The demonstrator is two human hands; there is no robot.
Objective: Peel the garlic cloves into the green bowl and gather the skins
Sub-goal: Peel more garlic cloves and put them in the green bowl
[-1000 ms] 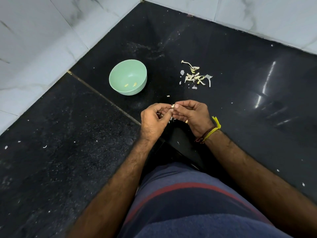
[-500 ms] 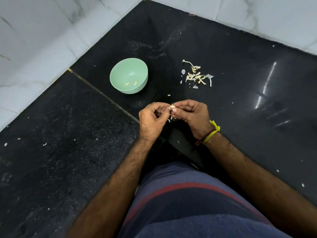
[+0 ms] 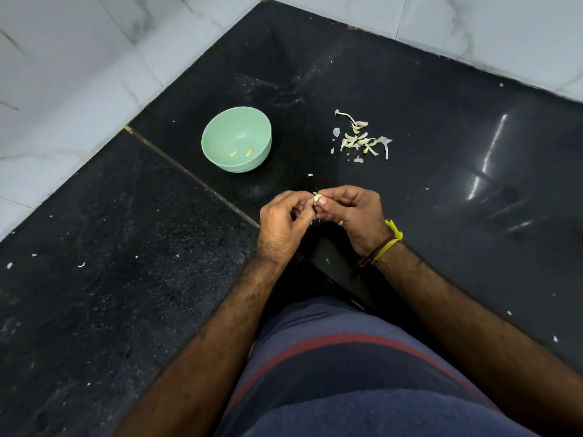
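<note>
While both hands, left hand (image 3: 284,222) and right hand (image 3: 353,212), pinch the garlic clove (image 3: 317,198) mid-frame, strip skin gently, then drop it into the green bowl (image 3: 220,159) upper left.

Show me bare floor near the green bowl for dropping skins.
Free: the dark floor between the green bowl and the garlic pile, and left of the bowl up to the white tiles. Crowded: where both hands pinch the clove.

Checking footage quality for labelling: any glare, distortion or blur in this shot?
Head view: bright streaks of glare on the polished black floor at right; wide-angle bending of the wall edges; hands, green bowl and garlic pile look sharp.
</note>
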